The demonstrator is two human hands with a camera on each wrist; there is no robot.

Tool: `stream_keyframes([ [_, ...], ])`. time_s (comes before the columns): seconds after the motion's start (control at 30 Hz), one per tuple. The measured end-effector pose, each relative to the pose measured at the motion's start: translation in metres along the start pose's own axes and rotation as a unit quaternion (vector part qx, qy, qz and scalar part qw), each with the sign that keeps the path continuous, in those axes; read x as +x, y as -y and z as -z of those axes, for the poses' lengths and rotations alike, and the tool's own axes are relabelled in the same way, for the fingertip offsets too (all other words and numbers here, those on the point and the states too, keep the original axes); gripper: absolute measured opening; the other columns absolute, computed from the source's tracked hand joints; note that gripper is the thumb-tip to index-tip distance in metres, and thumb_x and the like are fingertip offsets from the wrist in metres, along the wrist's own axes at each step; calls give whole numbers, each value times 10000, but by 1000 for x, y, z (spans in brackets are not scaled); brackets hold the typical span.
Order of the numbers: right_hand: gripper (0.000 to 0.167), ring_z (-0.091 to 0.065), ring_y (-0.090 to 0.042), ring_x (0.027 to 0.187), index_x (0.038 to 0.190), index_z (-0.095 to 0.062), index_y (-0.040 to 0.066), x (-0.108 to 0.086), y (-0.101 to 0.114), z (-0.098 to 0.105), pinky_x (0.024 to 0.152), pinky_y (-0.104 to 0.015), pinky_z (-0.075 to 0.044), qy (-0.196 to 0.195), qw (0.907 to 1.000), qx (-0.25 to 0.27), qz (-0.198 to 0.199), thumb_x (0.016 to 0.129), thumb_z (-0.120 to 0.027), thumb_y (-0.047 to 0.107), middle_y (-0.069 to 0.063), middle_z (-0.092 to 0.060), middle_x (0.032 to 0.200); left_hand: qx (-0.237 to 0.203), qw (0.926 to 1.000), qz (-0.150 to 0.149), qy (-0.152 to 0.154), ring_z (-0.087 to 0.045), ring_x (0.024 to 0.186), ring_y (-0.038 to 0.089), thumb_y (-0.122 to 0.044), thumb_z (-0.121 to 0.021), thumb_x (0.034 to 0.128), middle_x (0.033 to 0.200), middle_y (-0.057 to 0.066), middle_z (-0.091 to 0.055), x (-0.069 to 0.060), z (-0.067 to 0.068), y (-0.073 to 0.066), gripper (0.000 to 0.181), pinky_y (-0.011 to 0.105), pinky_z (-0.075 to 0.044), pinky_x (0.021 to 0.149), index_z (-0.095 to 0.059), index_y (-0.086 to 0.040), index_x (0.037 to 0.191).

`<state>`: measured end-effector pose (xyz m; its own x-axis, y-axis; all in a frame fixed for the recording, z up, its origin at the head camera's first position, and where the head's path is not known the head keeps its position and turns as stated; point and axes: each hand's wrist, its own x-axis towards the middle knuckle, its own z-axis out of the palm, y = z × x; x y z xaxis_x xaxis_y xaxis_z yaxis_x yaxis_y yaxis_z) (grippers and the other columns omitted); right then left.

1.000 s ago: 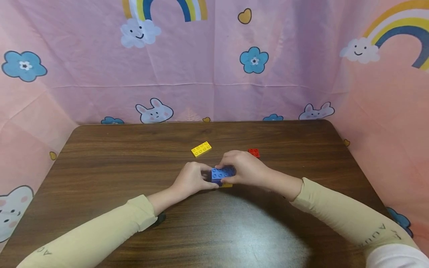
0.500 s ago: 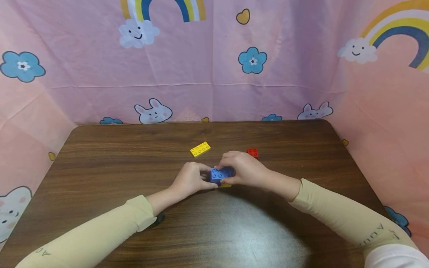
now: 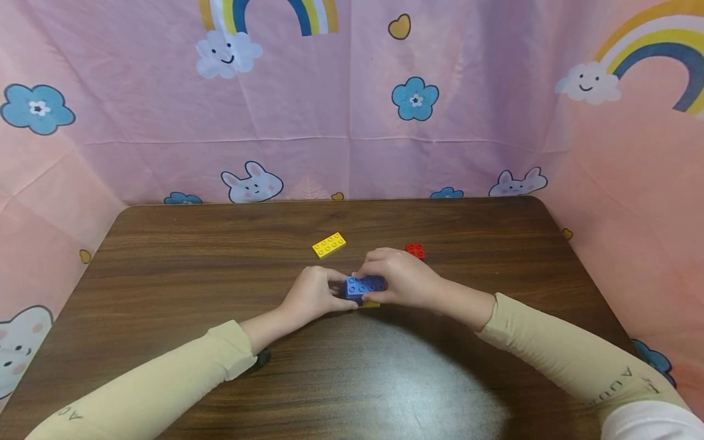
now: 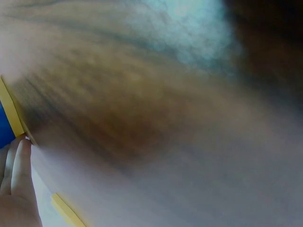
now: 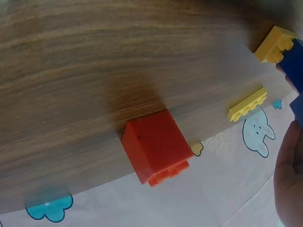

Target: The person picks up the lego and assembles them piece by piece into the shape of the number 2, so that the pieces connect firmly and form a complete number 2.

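In the head view a blue brick [image 3: 362, 287] with studs on top sits at the middle of the table, above a darker blue brick [image 5: 292, 64] and a yellow brick [image 3: 371, 304]. Whether the two blue bricks are pressed fully together I cannot tell. My right hand [image 3: 404, 278] pinches the upper blue brick between thumb and fingers, from the right. From the left, my left hand [image 3: 313, 295] holds the lower part of the stack, its fingertips partly hidden. The left wrist view catches only some fingers [image 4: 21, 168] beside the blue and yellow bricks.
Behind the hands a flat yellow brick [image 3: 329, 245] lies on the wooden table [image 3: 192, 256]. A red brick [image 3: 415, 250] stands just beyond the right hand, larger in the right wrist view. A patterned pink cloth [image 3: 308, 110] hangs along the table's back edge.
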<state>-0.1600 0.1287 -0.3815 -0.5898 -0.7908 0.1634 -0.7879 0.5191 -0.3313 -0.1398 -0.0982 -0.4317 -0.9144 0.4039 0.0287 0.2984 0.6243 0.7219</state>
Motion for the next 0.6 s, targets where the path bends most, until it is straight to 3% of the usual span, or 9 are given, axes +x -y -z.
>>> stream_keyframes([
  [0.3,358,-598,-106,859,1143,-814,109,-1,3,2,749,-217,-567,-79,9996,-247,115,831,-934,234,15,-708,958,-109,9999,28,34,-810,945,184,-218,-966,779,1068,111,-833,-1,1,-1,426,289,-669,780,-820,-25,1129],
  [0.6,374,-627,-114,884,1170,-811,100,-1,1,0,775,-222,-587,-128,9998,-139,117,841,-926,235,6,-726,983,-10,10000,46,47,-802,950,178,-232,-966,782,1067,94,-835,-1,1,-2,426,314,-669,799,-823,-41,1135],
])
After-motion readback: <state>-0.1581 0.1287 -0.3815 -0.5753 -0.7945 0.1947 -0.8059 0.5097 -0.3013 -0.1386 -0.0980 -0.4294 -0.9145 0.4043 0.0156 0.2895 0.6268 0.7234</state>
